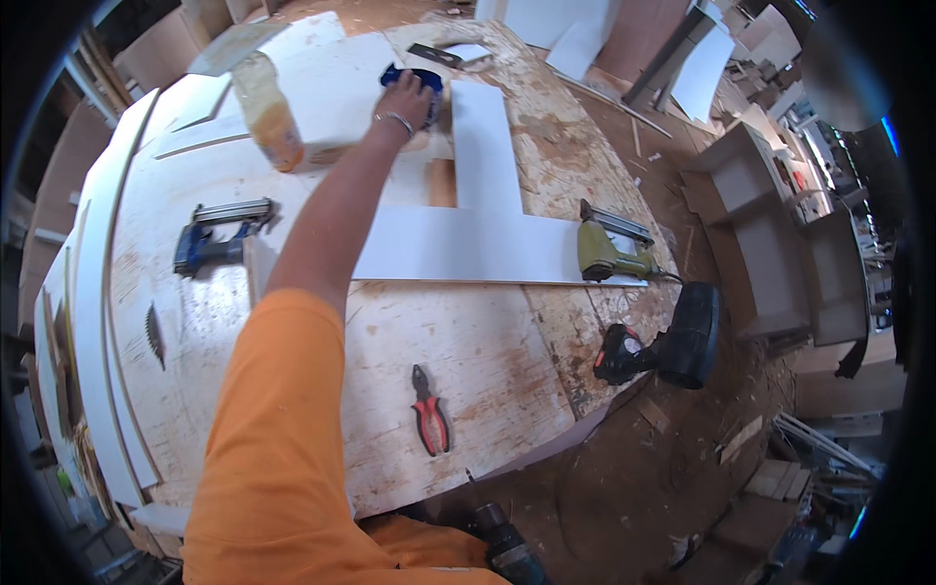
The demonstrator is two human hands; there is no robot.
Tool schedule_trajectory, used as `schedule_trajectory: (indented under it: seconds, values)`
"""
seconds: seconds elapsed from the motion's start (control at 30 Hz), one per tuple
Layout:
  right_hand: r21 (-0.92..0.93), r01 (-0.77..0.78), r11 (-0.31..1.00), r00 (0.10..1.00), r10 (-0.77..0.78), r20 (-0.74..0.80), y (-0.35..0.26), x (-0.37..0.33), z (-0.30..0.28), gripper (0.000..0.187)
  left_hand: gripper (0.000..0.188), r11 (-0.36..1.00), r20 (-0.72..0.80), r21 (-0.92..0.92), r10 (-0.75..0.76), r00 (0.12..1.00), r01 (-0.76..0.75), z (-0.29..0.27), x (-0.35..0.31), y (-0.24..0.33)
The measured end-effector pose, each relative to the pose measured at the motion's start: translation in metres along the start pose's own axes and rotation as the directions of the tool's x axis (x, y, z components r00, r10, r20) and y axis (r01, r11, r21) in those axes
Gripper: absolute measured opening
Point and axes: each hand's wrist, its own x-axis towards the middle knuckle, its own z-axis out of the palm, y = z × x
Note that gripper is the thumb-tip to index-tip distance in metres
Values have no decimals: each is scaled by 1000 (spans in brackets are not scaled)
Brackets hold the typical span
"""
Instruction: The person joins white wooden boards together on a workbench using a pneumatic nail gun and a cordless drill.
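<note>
One left hand (405, 99) lays bent, slightly parted fingers on a rounded blue thing (432, 81) near the far edge of the scuffed wooden bench (497, 361); its grip, and the unseen right hand's, I cannot tell. Smooth white boards (487, 156) beside it form a T.

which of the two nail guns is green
The green nail gun is the right-hand one, lying over the right end of the white board. The other nail gun, well to its left, is dark blue.
</note>
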Motion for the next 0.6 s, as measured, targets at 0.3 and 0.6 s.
schedule_trajectory:
  seconds: [0.3,0.6]
  values:
    - [-52,-8,999,999,5,-52,-9,9,1,37,16,966,346,116,177,922,-229,-33,-8,-12]
    - [-148,48,988,996,-58,-63,-9,-1,5,35,30,883,757,-454,312,574,118,-105,-64,-12]
